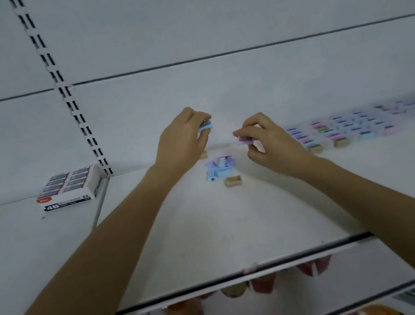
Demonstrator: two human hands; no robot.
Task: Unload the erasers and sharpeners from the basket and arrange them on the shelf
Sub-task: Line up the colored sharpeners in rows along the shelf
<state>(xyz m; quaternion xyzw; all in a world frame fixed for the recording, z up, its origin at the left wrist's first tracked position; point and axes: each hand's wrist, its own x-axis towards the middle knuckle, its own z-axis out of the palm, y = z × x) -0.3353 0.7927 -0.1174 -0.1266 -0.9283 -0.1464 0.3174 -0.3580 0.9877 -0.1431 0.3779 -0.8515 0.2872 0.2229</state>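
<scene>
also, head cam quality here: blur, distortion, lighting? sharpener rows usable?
Head view: dim, flat, bluish light, no glare; the wide angle bends the shelf edge; the sharpener rows on the right are smeared, colours only; the eraser box is sharper, its 4B readable; left hand and right hand fairly crisp, the blue sharpener and pink sharpener in their grips soft.

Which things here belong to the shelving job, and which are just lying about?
Job: blue sharpener in left hand; pink sharpener in right hand; loose pile; tan sharpener; sorted rows; eraser box; shelf.
Lying about: blurred packets below.
</scene>
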